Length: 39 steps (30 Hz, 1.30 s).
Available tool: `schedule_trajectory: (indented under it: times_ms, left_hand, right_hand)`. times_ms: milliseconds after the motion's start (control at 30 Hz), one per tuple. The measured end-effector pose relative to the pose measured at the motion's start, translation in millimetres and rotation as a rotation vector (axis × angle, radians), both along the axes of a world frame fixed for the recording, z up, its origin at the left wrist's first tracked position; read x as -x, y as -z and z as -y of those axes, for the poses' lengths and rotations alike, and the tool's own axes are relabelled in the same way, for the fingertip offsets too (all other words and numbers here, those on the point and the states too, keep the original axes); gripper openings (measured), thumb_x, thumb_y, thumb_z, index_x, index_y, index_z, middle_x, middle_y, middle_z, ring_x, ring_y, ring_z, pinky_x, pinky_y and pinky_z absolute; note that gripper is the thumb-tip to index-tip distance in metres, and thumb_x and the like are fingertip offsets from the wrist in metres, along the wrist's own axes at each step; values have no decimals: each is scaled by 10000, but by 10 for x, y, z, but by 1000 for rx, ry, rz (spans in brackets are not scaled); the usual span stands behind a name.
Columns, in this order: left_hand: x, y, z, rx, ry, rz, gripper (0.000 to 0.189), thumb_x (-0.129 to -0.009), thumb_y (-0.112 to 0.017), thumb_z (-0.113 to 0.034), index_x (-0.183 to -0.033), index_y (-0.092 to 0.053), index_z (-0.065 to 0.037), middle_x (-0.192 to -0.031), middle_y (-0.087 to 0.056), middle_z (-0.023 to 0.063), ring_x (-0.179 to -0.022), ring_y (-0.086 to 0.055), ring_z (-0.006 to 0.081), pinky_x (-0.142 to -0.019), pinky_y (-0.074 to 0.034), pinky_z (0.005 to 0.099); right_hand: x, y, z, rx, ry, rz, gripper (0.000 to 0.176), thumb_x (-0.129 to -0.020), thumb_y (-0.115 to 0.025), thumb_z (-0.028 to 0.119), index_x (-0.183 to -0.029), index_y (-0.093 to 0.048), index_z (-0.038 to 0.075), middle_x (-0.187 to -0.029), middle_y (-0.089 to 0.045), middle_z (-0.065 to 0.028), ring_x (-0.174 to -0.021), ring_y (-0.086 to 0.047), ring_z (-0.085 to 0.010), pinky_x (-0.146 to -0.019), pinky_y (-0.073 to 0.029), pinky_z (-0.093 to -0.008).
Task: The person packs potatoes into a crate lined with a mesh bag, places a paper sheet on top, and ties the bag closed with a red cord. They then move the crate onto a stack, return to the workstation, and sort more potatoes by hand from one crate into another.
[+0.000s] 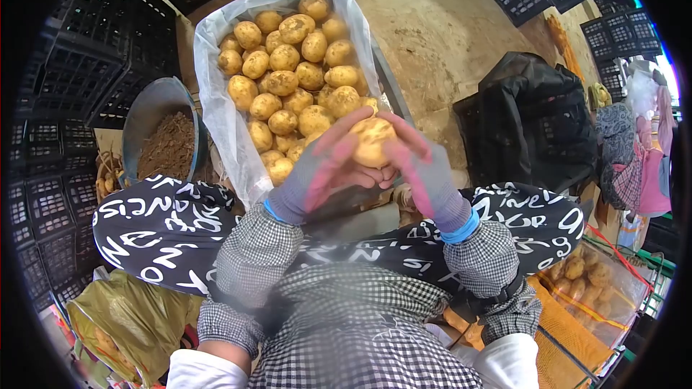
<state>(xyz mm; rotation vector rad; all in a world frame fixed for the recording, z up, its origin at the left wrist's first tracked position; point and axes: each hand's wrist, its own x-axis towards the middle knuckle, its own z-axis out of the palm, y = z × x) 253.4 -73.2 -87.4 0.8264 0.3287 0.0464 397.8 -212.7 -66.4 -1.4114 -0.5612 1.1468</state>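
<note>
Between both hands I hold a potato [373, 142], yellow-skinned with brownish patches. My left hand [330, 162], in a grey and pink glove with bare fingertips, closes on its left side. On its right side my right hand [418, 162], gloved the same way, wraps round it. The hands are over the near right corner of a crate lined with clear plastic [216, 79]. Inside the crate lie many loose potatoes [281, 83] with soil marks on their skins.
A blue-grey bucket [133, 130] with brown soil [169, 145] stands left of the crate. Stacked black crates [94, 50] line the left side. A black bag [530, 122] sits at the right. Bagged potatoes [584, 281] lie lower right, and a yellow-green sack [130, 317] lower left.
</note>
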Motion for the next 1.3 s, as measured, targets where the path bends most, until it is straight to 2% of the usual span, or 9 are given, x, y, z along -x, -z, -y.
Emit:
schedule_trajectory:
  times_ms: [367, 467, 567, 900, 1000, 1033, 1100, 1200, 1300]
  left_hand:
    - [-22, 79, 39, 86, 25, 62, 701, -969, -500, -508, -1484, -282, -84, -1356, -456, 119, -1150, -558, 206, -906, -528, 316]
    - [-9, 5, 56, -173, -2, 3, 673, -984, -525, -419, -1500, -252, -84, -1390, -428, 127, -1172, -545, 219, -946, -501, 346]
    - [-87, 37, 173, -305, -158, 115, 675, -983, -559, -343, -1503, -233, -64, -1404, -415, 137, -1194, -533, 227, -983, -471, 371]
    - [-61, 76, 189, 84, -134, -45, 613, -978, -574, -323, -1441, -317, -14, -1296, -513, 112, -1135, -563, 185, -972, -479, 356]
    - [-98, -24, -106, -95, -292, -212, 592, -937, -622, -390, -1383, -442, -45, -1247, -589, 99, -1203, -551, 223, -1001, -463, 359]
    - [-79, 14, -272, -291, -349, -193, 550, -933, -623, -376, -1355, -477, -54, -1211, -609, 102, -1165, -576, 232, -977, -476, 356]
    - [-58, 149, -588, -685, -465, -144, 471, -926, -626, -348, -1300, -547, -73, -1139, -648, 108, -1087, -626, 250, -928, -500, 350]
    - [-246, 188, -602, -1507, -103, -179, 441, -858, -663, -310, -1232, -604, -85, -1138, -645, 165, -1013, -652, 292, -892, -506, 365]
    - [-620, 86, -550, -1831, 715, -390, 452, -788, -690, -290, -1180, -618, -76, -1122, -631, 220, -998, -648, 328, -861, -513, 396]
  right_hand:
    - [-22, -101, -2, 56, 1, -109, 429, -972, -574, 242, -1324, -528, 2, -1197, -620, -91, -1086, -579, -141, -926, -473, -285]
    - [-7, -110, -54, -99, -142, 563, 570, -853, -713, 188, -1350, -495, 16, -1304, -553, -126, -1182, -546, -201, -985, -446, -316]
    - [-68, 61, -54, -79, -109, 921, 733, -724, -805, 155, -1368, -473, 43, -1353, -503, -159, -1248, -505, -267, -1031, -413, -348]
    - [-54, 68, -27, -20, -60, 729, 689, -746, -792, 199, -1343, -495, 31, -1215, -586, -129, -1128, -576, -254, -975, -449, -340]
    - [-130, 62, 7, -26, 167, 330, 572, -814, -749, 228, -1295, -525, 16, -1076, -625, -70, -946, -612, -157, -815, -494, -274]
    - [-224, -14, 24, -45, 275, 53, 506, -854, -718, 247, -1267, -541, 14, -1023, -629, -45, -874, -607, -109, -736, -496, -240]
    - [-493, -63, 196, -111, 424, 11, 392, -933, -618, 263, -1236, -558, 22, -1022, -627, -36, -816, -576, -68, -647, -454, -206]
    - [-686, -279, 598, -329, 661, -22, 360, -976, -550, 259, -1255, -554, 32, -1034, -634, -32, -793, -576, -117, -639, -457, -222]
    - [-473, -686, 1133, -403, 998, 134, 380, -966, -556, 255, -1260, -538, 15, -1037, -630, -47, -777, -562, -141, -636, -455, -226]
